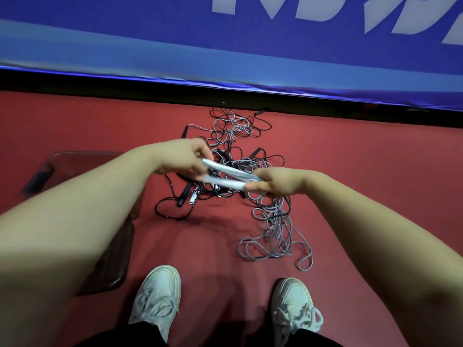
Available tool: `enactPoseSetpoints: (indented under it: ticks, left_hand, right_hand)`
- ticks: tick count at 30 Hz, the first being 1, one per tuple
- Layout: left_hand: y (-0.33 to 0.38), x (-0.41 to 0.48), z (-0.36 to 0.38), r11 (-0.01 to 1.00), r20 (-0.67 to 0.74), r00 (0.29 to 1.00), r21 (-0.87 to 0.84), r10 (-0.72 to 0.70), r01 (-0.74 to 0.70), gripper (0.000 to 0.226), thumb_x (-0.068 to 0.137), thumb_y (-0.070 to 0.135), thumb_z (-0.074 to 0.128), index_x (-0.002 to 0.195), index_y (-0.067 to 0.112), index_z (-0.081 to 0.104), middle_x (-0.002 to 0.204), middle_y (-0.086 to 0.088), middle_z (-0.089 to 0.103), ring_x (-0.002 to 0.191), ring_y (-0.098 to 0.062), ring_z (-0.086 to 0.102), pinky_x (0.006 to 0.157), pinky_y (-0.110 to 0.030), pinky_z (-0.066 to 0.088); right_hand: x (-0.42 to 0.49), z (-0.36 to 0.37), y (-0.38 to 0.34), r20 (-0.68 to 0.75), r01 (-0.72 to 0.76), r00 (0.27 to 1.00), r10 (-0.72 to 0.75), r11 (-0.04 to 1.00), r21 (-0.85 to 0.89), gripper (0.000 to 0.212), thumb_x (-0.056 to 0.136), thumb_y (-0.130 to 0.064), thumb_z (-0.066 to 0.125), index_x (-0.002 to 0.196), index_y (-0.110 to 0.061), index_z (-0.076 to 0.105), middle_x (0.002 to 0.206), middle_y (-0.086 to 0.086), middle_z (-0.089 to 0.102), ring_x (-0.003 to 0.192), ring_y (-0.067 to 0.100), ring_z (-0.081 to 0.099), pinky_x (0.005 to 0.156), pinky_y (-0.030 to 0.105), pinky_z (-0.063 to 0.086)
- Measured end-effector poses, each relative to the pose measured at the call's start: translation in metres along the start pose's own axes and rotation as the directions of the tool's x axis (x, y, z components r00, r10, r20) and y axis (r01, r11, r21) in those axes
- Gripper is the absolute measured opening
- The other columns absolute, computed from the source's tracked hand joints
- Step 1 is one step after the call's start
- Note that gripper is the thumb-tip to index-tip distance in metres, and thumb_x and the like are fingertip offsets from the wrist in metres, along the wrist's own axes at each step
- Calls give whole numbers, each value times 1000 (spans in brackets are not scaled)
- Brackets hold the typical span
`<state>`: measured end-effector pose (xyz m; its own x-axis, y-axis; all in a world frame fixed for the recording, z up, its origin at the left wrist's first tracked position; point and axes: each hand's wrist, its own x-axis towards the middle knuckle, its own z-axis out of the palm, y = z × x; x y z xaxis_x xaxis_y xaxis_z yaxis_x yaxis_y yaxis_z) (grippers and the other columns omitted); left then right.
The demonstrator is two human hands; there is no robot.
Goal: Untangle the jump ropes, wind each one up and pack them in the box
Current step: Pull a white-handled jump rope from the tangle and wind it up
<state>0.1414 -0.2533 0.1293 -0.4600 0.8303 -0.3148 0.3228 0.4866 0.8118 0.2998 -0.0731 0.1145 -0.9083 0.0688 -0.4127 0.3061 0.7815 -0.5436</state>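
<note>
— over the tangle [233, 151] on the red floor, both hands are on a pair of white handles [225, 175].
— gripping them?
— yes. left hand [185, 159] pinches the ends on its side, right hand [273, 181] is curled round the other ends. the hands are apart, bridged by the handles.
— which way do they lie?
— long axis across the body, hand to hand, dipping a little toward the right. they sit side by side, spread at the left and closing together at the right. the grey cord seems to leave from the right-hand end and drop to the grey heap [273, 229] below, though the fingers hide the joint.
— so what step is this?
— my guess: one rope is picked out and its handles are being paired, ready for winding. whether the cord is free where it passes the tangle, i cannot tell.
— and next?
— probably keep both handles in one hand and draw the cord up with the other, lapping it round them. go slowly where grey crosses black, or it'll snag.
— the box?
— box [115, 259] is clear, on the floor to their left, just beside the left shoe [157, 296], with a dark handle [37, 179] in it. the black ropes lie knotted between the feet and the banner [225, 46].
</note>
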Motion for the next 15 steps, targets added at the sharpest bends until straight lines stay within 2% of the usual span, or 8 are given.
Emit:
enactPoseSetpoints:
  ticks: [1, 2, 3, 5, 7, 10, 12, 15]
  left_hand:
    - [0, -1, 0, 954, 73, 997, 300, -12, -11, 24, 83, 0, 65, 97, 16, 54, 93, -4, 57, 77, -16, 59, 68, -25, 53]
    - [1, -1, 3, 836, 145, 989, 546, -39, -47, 33, 80, 11, 72, 106, 19, 54, 100, -1, 58, 86, -18, 58, 77, -29, 50]
    - [2, 1, 7, 714, 201, 978, 692, -51, -104, 47, 77, 20, 76, 118, 22, 52, 110, 1, 58, 97, -19, 56, 87, -32, 47]
    - [4, 4, 20, 625, 239, 971, 761, -18, -175, 75, 74, 33, 77, 139, 29, 39, 132, 4, 50, 117, -19, 49, 99, -32, 40]
    - [8, 5, 32, 547, 210, 968, 798, 141, -253, 92, 72, 46, 76, 147, 29, 25, 139, 3, 45, 126, -20, 43, 103, -33, 35]
    - [9, 6, 45, 535, 180, 969, 808, 170, -245, 102, 66, 53, 78, 146, 26, 21, 131, -1, 53, 115, -26, 53, 94, -37, 44]
    - [4, 3, 55, 511, 157, 976, 833, 150, -213, 88, 70, 47, 77, 139, 25, 28, 122, -1, 56, 103, -28, 59, 79, -35, 48]
    - [0, -1, 67, 464, 46, 958, 868, 283, -179, 42, 83, 25, 59, 119, 19, 40, 104, -4, 60, 88, -31, 59, 64, -34, 42]
  right_hand:
    - [0, 0, -1, 7, -9, 1000, 9, 996, -90, 27, 97, -36, 46, 78, -17, 43, 64, -5, 44, 53, 10, 39, 46, 12, 31]
    - [1, 1, -3, 14, -9, 1000, 11, 989, -149, 26, 98, -35, 45, 80, -16, 45, 64, -4, 45, 53, 9, 40, 45, 11, 32]
    - [2, 1, -4, 23, -6, 1000, 10, 985, -175, 26, 98, -34, 44, 83, -14, 46, 64, -4, 45, 53, 9, 41, 45, 11, 33]
    - [4, 2, -6, 40, -12, 999, 20, 984, -179, 26, 98, -34, 45, 85, -11, 47, 64, -1, 47, 52, 11, 42, 44, 11, 33]
    - [4, 1, -8, 50, -33, 998, 43, 984, -175, 27, 97, -36, 45, 83, -13, 46, 64, 1, 49, 52, 12, 44, 44, 11, 33]
    - [3, -4, -7, 44, -41, 998, 48, 990, -137, 28, 97, -38, 45, 83, -14, 48, 62, 0, 48, 51, 12, 43, 45, 13, 35]
    - [1, -6, -6, 58, -40, 997, 45, 996, -76, 30, 96, -39, 47, 83, -12, 49, 61, 1, 47, 51, 14, 42, 47, 17, 36]
    - [-1, -6, -3, 62, -41, 997, 39, 999, 28, 32, 96, -38, 48, 85, -8, 51, 59, 2, 46, 52, 16, 41, 51, 25, 35]
